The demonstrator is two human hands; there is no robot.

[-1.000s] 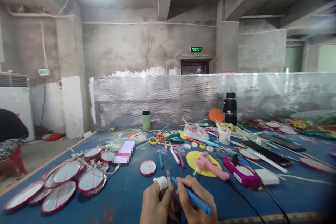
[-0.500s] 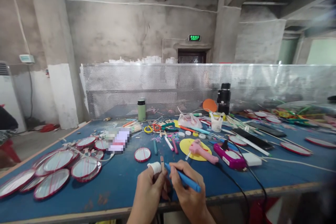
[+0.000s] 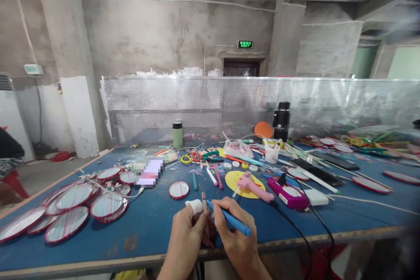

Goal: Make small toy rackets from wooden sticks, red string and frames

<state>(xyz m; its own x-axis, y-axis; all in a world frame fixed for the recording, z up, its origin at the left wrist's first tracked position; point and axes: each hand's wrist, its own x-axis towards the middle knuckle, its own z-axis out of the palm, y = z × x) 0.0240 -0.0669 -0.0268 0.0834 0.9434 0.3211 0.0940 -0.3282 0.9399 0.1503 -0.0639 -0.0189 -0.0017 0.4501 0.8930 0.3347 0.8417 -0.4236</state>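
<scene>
Near the front edge of the table, my left hand (image 3: 187,232) is closed on a small flat brownish strip (image 3: 204,199) that stands up between thumb and fingers. One finger of that hand has a white wrapping (image 3: 194,206). My right hand (image 3: 234,227) grips a blue pen (image 3: 236,223) slantwise, its tip end close to the strip. Whether the tip touches the strip, I cannot tell. Another brownish piece shows beneath my left fingers, partly hidden. Just beyond my hands lie a small round red-rimmed disc (image 3: 179,190), a teal pen (image 3: 194,181) and a pink pen (image 3: 219,180).
Red-rimmed discs (image 3: 67,225) are piled at left, near a phone (image 3: 151,171) on a cable. A pink glue gun (image 3: 252,187) lies on a yellow disc (image 3: 231,180), beside a purple device (image 3: 287,193). A green bottle (image 3: 177,135) and black flask (image 3: 281,122) stand behind.
My hands keep nearly the same pose, with the pen still by the strip. The whole view has shifted slightly.
</scene>
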